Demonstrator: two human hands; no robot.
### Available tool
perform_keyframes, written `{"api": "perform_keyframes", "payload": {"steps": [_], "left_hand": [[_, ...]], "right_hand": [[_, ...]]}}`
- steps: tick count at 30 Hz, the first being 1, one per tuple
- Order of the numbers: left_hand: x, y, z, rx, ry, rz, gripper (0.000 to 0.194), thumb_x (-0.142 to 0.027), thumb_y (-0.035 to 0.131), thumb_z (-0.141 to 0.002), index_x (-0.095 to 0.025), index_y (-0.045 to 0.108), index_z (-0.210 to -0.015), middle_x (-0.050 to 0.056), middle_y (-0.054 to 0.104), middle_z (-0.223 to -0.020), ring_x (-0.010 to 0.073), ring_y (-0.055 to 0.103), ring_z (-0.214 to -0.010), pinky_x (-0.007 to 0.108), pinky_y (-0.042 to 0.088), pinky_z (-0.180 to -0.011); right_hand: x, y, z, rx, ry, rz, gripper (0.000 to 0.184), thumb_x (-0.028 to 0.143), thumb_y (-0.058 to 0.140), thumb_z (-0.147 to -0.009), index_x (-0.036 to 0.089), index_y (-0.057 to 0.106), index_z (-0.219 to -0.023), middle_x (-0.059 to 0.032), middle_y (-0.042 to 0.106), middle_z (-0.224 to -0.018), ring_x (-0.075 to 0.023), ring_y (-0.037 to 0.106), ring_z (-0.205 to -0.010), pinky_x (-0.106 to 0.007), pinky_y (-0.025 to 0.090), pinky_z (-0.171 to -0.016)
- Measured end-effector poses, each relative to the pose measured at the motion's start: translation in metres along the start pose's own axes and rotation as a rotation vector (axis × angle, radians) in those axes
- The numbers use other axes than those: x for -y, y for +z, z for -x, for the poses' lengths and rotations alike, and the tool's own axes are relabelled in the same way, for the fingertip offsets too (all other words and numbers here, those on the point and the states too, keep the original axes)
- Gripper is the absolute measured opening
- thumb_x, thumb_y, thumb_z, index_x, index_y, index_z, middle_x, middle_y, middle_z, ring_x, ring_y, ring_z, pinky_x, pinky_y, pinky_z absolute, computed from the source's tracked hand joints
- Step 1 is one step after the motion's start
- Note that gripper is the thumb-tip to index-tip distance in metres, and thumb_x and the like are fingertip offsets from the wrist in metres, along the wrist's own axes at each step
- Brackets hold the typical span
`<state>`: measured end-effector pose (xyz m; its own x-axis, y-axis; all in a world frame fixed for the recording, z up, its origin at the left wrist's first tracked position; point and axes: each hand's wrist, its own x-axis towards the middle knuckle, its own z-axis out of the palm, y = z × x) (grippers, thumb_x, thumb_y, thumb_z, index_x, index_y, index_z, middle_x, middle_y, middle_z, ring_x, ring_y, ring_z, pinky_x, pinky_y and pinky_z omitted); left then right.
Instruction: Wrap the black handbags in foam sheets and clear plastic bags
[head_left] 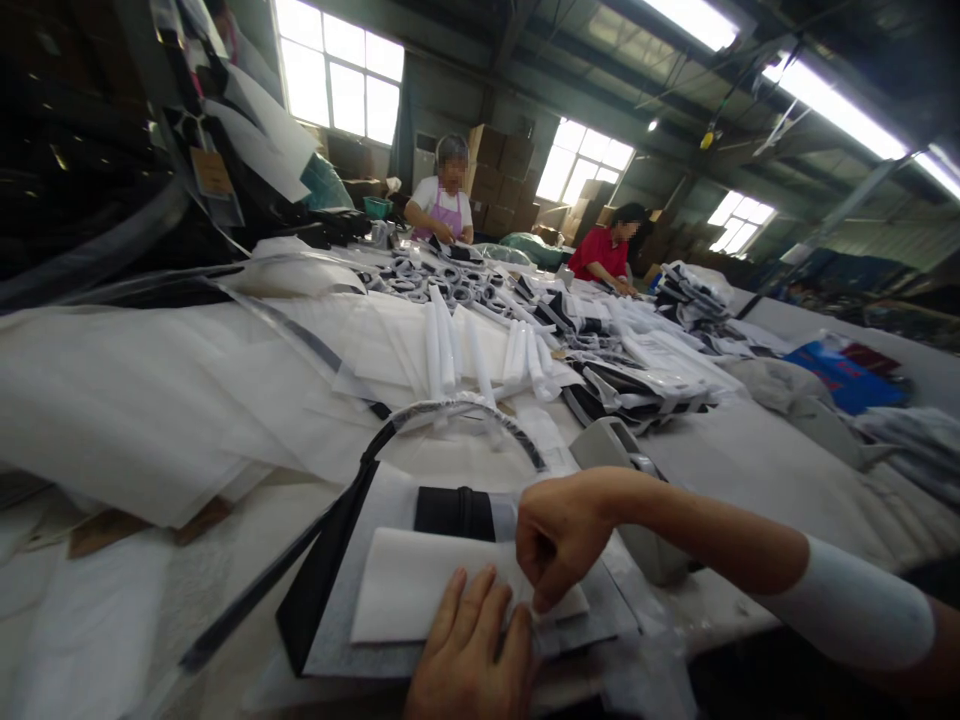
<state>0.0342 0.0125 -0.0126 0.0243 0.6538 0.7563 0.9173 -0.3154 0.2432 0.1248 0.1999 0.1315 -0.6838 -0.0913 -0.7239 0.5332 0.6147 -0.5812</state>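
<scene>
A black handbag (330, 575) lies on the table in front of me, its face covered with thin white sheet. Its arched handle (405, 412) stands up behind, partly wrapped in clear film. Over the bag's front sits a folded white padding sheet (405, 585), below a black strap piece (450, 513). My left hand (476, 650) rests on the padding's lower edge with fingers stretched out. Curled fingers of my right hand (559, 540) press down at the padding's right part; whatever they pinch is hidden. Just behind my right wrist stands a grey tape dispenser (607, 445).
White sheets (150, 390) spread over the left side. Rolled white padding (442, 350) lies beyond the bag, before a heap of grey and black wrapped pieces (465, 280). Two co-workers, one in a purple apron (448, 215) and one in a red shirt (602, 258), are across the table.
</scene>
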Motion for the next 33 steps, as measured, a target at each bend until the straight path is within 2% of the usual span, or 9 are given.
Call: {"api": "perform_keyframes", "payload": {"steps": [5,8,10,13,16,19,24,33], "left_hand": [[0.0,-0.002,-0.003,0.011,0.0,0.015,0.032,-0.03,0.038,-0.1,-0.023,0.069,-0.102,-0.001,0.074,-0.103,0.0195,0.066,-0.111,0.035,0.035,-0.115],[0.0,-0.002,-0.005,0.004,-0.013,0.025,0.037,-0.032,0.034,-0.102,-0.021,0.069,-0.101,0.0,0.075,-0.102,0.0191,0.067,-0.109,0.033,0.038,-0.113],[-0.001,-0.004,-0.007,-0.001,-0.026,0.031,0.04,-0.033,0.032,-0.103,-0.02,0.069,-0.101,0.0,0.075,-0.102,0.0185,0.067,-0.107,0.033,0.04,-0.111],[-0.002,-0.008,-0.012,-0.024,-0.026,0.039,0.043,-0.034,0.029,-0.104,-0.018,0.069,-0.101,0.0,0.076,-0.1,0.0178,0.069,-0.103,0.031,0.045,-0.106],[-0.002,-0.01,-0.016,-0.055,-0.018,0.047,0.047,-0.035,0.028,-0.104,-0.016,0.07,-0.098,0.001,0.077,-0.097,0.0181,0.071,-0.099,0.03,0.048,-0.101],[-0.001,-0.008,-0.014,-0.046,-0.015,0.048,0.045,-0.035,0.028,-0.104,-0.016,0.069,-0.098,0.001,0.077,-0.099,0.0184,0.07,-0.101,0.03,0.046,-0.104],[0.001,-0.002,-0.006,0.021,-0.008,0.043,0.043,-0.032,0.027,-0.104,-0.018,0.067,-0.102,-0.001,0.075,-0.104,0.0173,0.066,-0.109,0.032,0.041,-0.109],[-0.001,-0.005,-0.01,0.024,-0.012,0.025,0.044,-0.032,0.025,-0.104,-0.018,0.066,-0.1,0.0,0.075,-0.1,0.0184,0.067,-0.107,0.033,0.047,-0.104]], "right_hand": [[0.02,0.001,0.024,0.102,-0.025,-0.321,0.04,0.05,0.081,-0.069,0.012,0.073,-0.079,0.002,0.067,-0.069,-0.0085,0.057,-0.061,-0.016,0.044,-0.058],[0.024,0.006,0.023,0.139,0.014,-0.314,0.038,0.048,0.081,-0.069,0.012,0.073,-0.079,0.002,0.068,-0.07,-0.0089,0.058,-0.063,-0.015,0.045,-0.059],[0.021,0.01,0.015,0.119,0.058,-0.2,0.032,0.044,0.081,-0.07,0.013,0.073,-0.078,0.0039,0.067,-0.067,-0.0084,0.058,-0.063,-0.014,0.044,-0.058],[0.016,0.013,0.0,0.047,0.097,0.095,0.019,0.035,0.077,-0.074,0.016,0.075,-0.079,0.0067,0.065,-0.063,-0.0073,0.057,-0.058,-0.015,0.04,-0.054],[0.017,0.013,-0.009,-0.025,0.095,0.351,0.016,0.034,0.076,-0.07,0.02,0.076,-0.076,0.0083,0.062,-0.058,-0.0076,0.054,-0.053,-0.018,0.036,-0.051],[0.021,0.011,-0.012,-0.076,0.116,0.47,0.022,0.043,0.078,-0.065,0.022,0.075,-0.071,0.0077,0.06,-0.054,-0.0091,0.048,-0.05,-0.022,0.031,-0.049],[0.024,0.008,-0.014,-0.11,0.129,0.699,0.035,0.061,0.069,-0.072,0.027,0.077,-0.075,0.0065,0.066,-0.057,-0.0099,0.047,-0.049,-0.023,0.026,-0.046],[0.034,0.007,-0.013,-0.094,0.218,0.883,0.049,0.073,0.063,-0.074,0.026,0.078,-0.073,0.0018,0.069,-0.059,-0.012,0.049,-0.047,-0.025,0.024,-0.045]]}}
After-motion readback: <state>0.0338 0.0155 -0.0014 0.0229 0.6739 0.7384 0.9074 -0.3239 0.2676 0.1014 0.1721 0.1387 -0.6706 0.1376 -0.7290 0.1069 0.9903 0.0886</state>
